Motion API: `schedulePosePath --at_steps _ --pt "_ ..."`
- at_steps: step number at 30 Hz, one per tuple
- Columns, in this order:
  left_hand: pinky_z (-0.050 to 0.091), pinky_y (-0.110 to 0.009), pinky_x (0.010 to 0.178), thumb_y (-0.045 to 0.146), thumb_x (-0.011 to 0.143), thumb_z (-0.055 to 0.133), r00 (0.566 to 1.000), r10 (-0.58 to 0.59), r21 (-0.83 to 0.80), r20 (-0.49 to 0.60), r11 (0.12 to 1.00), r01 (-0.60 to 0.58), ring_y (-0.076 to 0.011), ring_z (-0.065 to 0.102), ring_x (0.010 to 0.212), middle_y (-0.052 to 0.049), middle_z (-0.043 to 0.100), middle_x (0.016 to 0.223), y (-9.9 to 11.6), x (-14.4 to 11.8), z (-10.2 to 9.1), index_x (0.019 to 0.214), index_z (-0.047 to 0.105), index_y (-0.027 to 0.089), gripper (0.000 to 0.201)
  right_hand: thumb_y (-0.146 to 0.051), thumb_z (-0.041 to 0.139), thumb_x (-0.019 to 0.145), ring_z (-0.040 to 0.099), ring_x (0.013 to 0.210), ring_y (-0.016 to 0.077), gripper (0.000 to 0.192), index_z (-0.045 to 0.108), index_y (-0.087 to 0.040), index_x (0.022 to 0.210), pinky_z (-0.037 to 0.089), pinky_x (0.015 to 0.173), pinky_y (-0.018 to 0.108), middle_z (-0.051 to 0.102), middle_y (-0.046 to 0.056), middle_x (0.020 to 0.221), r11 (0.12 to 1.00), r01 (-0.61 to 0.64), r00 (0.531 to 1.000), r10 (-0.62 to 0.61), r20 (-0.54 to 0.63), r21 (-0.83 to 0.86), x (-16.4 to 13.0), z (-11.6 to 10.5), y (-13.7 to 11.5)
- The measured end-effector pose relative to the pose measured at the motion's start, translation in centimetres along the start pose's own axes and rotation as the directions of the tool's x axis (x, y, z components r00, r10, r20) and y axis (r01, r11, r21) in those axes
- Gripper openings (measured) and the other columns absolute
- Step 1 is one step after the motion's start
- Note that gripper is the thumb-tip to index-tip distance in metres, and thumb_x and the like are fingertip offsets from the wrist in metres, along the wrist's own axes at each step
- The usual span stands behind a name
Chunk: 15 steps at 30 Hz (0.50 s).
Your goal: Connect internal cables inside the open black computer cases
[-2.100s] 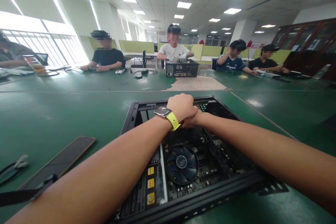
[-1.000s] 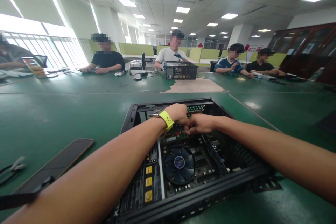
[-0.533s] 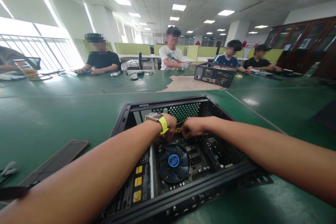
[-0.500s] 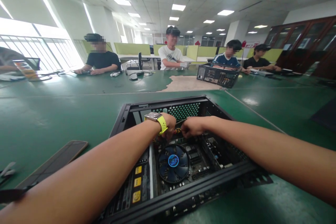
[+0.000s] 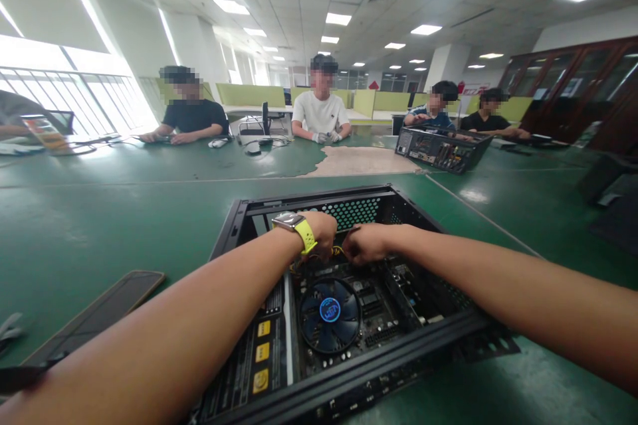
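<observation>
My left hand (image 5: 323,234) and right hand (image 5: 365,244) have dropped lower into the open computer case (image 5: 239,219), side by side, both curled around wires (image 5: 339,252).

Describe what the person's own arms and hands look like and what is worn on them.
Both forearms are bare, with no sleeves in view and no gloves. The left hand has a smartwatch at the wrist: a rounded rectangular silver-grey case on a bright yellow-green strap with small holes. The right hand and its wrist carry nothing: no watch, band or ring shows.
</observation>
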<state>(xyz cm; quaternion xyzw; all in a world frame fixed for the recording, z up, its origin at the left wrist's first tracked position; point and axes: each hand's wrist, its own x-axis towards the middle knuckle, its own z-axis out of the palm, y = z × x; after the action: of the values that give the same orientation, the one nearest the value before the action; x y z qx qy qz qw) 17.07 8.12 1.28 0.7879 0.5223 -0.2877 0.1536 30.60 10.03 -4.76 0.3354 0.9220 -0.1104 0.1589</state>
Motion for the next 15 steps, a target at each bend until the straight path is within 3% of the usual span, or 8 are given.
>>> schedulePosePath --at_steps 4,10,15 --pt "0.054 -0.033 0.063 0.037 0.052 0.08 1.0 -0.001 0.013 0.009 1.0 0.001 -0.0251 0.066 0.064 -0.013 0.072 0.073 0.0 0.2 0.2 0.082 0.072 0.013 0.039 -0.025 0.058 0.069 0.056 0.076 0.0142 0.017 0.066 -0.023 0.084 0.036 0.059 0.022 0.066 -0.001 0.085 0.999 -0.045 0.999 0.046 0.018 -0.014 -0.1 -0.3 -0.5" --pt "0.053 -0.033 0.066 0.036 0.047 0.081 0.983 0.006 -0.035 -0.182 0.999 -0.013 -0.0264 0.067 0.068 -0.009 0.07 0.064 -0.4 -0.1 -0.2 0.068 0.072 0.019 0.029 -0.033 0.061 0.069 0.059 0.083 0.0172 0.021 0.066 -0.025 0.088 0.039 0.06 0.024 0.067 -0.001 0.092 0.994 -0.1 0.995 0.1 0.012 -0.042 -0.2 -0.3 -1.0" --pt "0.052 -0.029 0.061 0.037 0.049 0.078 0.969 0.022 -0.039 -0.246 0.999 -0.033 -0.025 0.067 0.067 -0.009 0.069 0.063 -0.6 -0.1 -0.3 0.068 0.072 0.02 0.026 -0.036 0.063 0.07 0.06 0.092 0.0203 0.028 0.067 -0.026 0.095 0.041 0.062 0.025 0.067 0.001 0.101 0.989 -0.131 0.991 0.134 0.031 -0.066 0.1 -0.7 -1.3"
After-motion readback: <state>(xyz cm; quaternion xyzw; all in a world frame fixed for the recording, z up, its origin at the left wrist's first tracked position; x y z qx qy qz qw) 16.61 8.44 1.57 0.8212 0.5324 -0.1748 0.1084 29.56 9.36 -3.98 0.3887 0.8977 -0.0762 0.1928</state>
